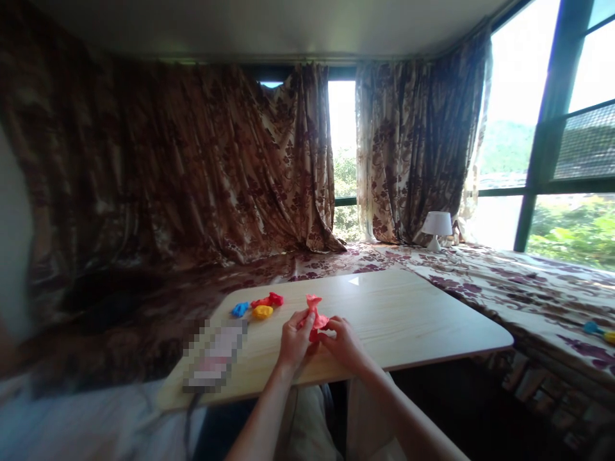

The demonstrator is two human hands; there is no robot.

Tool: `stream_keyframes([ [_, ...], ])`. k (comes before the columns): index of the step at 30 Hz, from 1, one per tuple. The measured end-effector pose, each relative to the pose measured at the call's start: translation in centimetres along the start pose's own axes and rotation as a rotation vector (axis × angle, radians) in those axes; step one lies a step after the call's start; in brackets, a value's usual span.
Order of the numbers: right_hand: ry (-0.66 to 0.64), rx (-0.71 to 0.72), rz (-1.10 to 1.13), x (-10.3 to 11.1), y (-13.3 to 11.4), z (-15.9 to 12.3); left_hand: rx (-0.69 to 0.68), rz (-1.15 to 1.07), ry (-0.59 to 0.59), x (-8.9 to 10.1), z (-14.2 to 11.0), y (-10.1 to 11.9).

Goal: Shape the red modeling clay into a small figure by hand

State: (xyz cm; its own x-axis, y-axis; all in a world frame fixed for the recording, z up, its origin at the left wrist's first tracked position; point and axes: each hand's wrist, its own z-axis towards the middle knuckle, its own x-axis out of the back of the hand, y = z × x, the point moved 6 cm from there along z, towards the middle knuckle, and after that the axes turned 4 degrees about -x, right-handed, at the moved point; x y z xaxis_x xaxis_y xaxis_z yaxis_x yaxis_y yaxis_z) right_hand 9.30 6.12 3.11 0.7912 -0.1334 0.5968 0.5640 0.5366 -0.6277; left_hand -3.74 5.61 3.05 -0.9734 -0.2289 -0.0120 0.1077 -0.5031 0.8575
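Above the light wooden table [413, 314], both hands are on a crumpled coral-red piece [314, 305] that looks like thin paper or soft film; I cannot tell which. My left hand [294, 340] pinches its left side, thumb on top. On the lower right part of the same piece, the fingers of my right hand [344, 343] are closed. To the left of my hands lie a small blue crumpled piece [239, 310], a yellow one [262, 312] and a red one [269, 299], close together on the table.
A pixelated, oblong object [216, 357] rests near the table's left edge, a dark cord running down from it. On the flowered cover [480, 269] stands a small white lamp [437, 224]; a blue-and-yellow item [592, 328] lies at far right. Patterned curtains [192, 166] hang behind.
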Motion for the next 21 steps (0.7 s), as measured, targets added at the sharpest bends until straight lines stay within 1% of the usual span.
stream_keyframes([
  [4,-0.084,0.045,-0.166,-0.6,-0.7,-0.2,0.042,-0.058,0.005,0.7,-0.5,0.0],
  [6,-0.105,0.062,-0.214,-0.9,-0.9,-0.1,0.052,-0.060,0.000,1.1,-0.5,0.0],
  [10,-0.113,0.047,-0.236,-1.4,-0.8,0.4,0.021,-0.015,-0.003,1.4,-0.4,0.2],
  [13,-0.091,0.024,-0.258,-1.3,-0.7,0.6,0.063,-0.010,0.019,1.4,-0.4,0.2],
  [17,-0.097,0.030,-0.174,-1.2,-0.7,0.6,0.164,-0.082,0.023,1.2,-0.5,0.3],
  [21,-0.111,0.041,-0.028,-1.1,-0.6,0.6,0.154,-0.111,0.051,1.6,-0.5,0.5],
])
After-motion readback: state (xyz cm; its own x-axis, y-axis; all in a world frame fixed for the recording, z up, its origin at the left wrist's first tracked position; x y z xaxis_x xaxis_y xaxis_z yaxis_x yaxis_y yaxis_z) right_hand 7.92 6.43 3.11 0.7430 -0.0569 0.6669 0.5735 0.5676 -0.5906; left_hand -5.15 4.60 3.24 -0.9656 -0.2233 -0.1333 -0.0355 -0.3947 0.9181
